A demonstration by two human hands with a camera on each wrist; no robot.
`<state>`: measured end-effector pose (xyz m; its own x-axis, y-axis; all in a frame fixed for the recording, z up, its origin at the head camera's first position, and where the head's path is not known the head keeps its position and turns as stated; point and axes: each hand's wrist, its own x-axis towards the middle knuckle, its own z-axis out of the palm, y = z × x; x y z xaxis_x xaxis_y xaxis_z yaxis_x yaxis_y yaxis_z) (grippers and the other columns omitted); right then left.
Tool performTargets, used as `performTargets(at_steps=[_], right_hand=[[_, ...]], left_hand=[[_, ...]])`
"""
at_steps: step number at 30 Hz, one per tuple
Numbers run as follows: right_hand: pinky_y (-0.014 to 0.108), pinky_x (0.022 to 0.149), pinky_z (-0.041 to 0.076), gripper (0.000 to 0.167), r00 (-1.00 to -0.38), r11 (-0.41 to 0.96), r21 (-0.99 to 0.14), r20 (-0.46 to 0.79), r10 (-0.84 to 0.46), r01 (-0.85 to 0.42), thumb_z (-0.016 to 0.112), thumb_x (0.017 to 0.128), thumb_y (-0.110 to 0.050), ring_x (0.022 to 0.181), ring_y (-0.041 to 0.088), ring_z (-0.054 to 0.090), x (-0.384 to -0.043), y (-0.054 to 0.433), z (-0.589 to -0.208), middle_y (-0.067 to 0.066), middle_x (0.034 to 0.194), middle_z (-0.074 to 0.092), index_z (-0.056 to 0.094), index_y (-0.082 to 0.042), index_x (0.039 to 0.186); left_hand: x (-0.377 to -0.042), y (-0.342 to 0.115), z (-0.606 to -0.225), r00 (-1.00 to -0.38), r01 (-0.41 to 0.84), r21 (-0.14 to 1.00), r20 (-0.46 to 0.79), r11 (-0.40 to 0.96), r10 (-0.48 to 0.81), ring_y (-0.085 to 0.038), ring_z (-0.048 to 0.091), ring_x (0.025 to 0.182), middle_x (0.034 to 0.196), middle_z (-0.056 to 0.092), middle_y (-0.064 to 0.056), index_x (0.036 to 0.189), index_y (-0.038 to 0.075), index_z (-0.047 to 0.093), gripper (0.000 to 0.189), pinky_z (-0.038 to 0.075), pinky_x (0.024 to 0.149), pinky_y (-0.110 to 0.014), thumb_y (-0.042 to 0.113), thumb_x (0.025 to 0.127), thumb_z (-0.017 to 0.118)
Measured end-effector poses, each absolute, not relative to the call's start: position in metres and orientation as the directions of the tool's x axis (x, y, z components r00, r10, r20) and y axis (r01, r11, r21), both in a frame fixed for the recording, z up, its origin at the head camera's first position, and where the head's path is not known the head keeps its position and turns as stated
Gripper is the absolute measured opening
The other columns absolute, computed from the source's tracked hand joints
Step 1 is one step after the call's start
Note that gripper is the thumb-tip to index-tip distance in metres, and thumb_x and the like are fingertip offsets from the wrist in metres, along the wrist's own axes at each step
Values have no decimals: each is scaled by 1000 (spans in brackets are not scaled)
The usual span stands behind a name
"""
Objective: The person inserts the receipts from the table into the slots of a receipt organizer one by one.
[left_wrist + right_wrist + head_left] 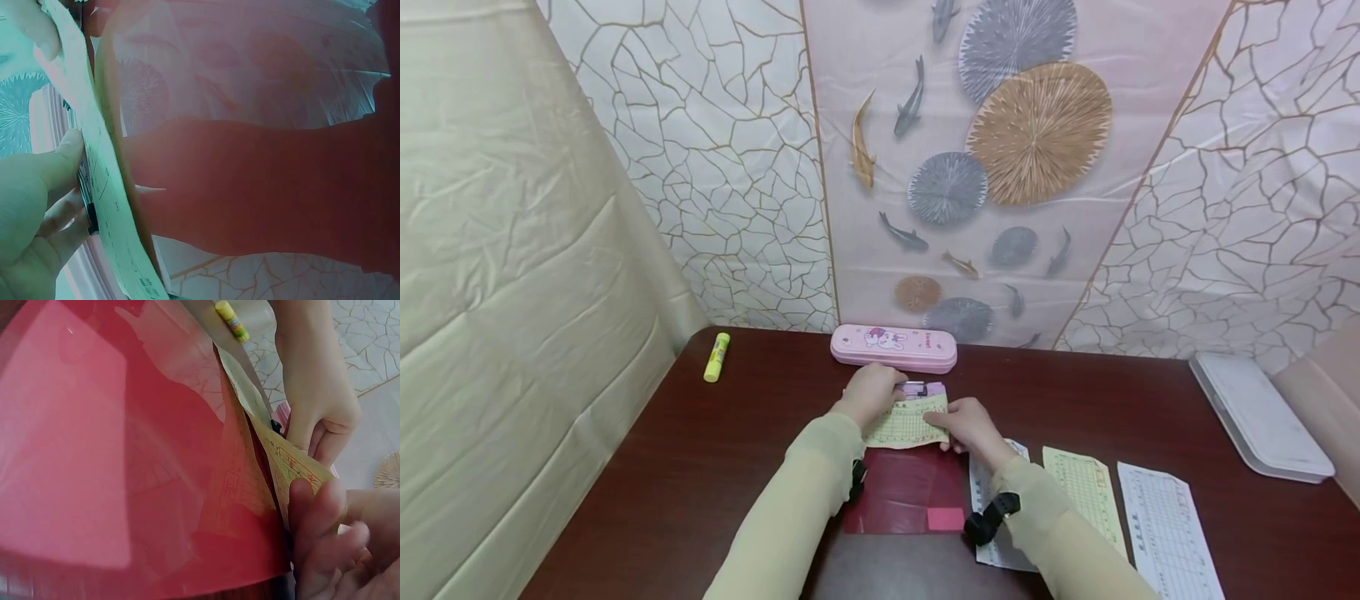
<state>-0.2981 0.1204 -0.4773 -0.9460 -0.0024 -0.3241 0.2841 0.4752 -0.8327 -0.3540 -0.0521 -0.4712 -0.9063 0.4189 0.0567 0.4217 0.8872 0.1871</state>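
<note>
A red translucent folder lies on the table, with a metal and black clip at its far edge. Over its upper part is a yellow printed sheet, its near edge raised a little. My left hand is at the clip; in the left wrist view its thumb and fingers pinch the clip's bar. At the sheet's right edge, my right hand pinches the paper between thumb and fingers. In the right wrist view the sheet stands up along the folder's clip side.
A pink pencil case stands behind the hands. The yellow glue stick is at the far left. To the right lie a partly covered white sheet, a yellow sheet and another white sheet. A white flat device sits beyond them.
</note>
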Motion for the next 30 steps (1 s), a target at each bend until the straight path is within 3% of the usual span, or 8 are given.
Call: performTargets(at_steps=[9, 18, 24, 30], right_hand=[[21, 37, 26, 39, -954, 581, -774, -300, 14, 252, 73, 81, -28, 37, 8, 31, -302, 118, -473, -3, 45, 34, 46, -13, 56], [22, 40, 26, 38, -953, 664, -712, -303, 4, 229, 78, 76, -30, 41, 9, 32, -311, 117, -473, -4, 48, 34, 50, -13, 57], [23, 43, 26, 40, -962, 676, -709, -274, -1, 201, 78, 75, -29, 44, 10, 32, -314, 118, -474, -4, 49, 33, 49, -13, 54], [24, 46, 30, 23, -969, 681, -715, -244, -27, 160, 78, 75, -24, 48, 11, 39, -317, 116, -471, -3, 52, 40, 64, -7, 66]], left_hand=[[-354, -53, -469, -904, 426, 187, 51, 885, 424, -16, 61, 109, 112, 69, 3, 116, 19, 69, 30, 46, 96, -30, 29, 87, 67], [-354, -49, -467, -893, 449, 143, 50, 882, 447, -16, 62, 103, 103, 70, 4, 108, 16, 72, 23, 46, 95, -30, 26, 88, 68], [-356, -45, -469, -874, 484, 78, 78, 871, 479, -19, 64, 91, 87, 70, 1, 90, 12, 71, 8, 48, 89, -32, 18, 88, 66], [-353, -44, -466, -856, 511, 5, 92, 859, 509, -20, 63, 86, 80, 66, -1, 79, 13, 65, 8, 50, 86, -33, 10, 86, 63]])
